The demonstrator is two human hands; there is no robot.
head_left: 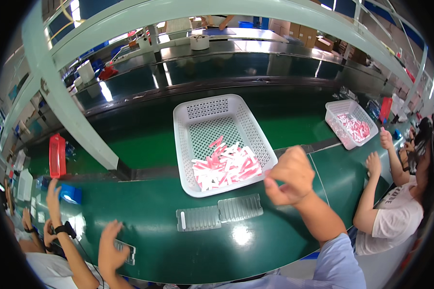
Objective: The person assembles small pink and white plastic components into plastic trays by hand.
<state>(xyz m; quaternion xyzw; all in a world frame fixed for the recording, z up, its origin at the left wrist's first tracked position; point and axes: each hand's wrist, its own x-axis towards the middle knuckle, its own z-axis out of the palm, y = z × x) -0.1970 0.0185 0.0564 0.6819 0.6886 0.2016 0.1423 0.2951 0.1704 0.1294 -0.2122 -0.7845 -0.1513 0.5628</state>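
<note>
The right hand (288, 176), its grip pinching a small pink plastic stick (266, 174), hovers beside the white perforated plastic basket (205, 108) of pink-and-white sticks (225, 166), above two clear ribbed plastic trays (219, 214) on the green bench (149, 216); the left hand (110, 246) spreads open nearby.

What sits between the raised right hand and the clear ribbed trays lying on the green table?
Nothing visible. The right hand is raised beside the near corner of the white basket of pink and white pieces. The two clear trays lie just below on bare green table, with open space between.
</note>
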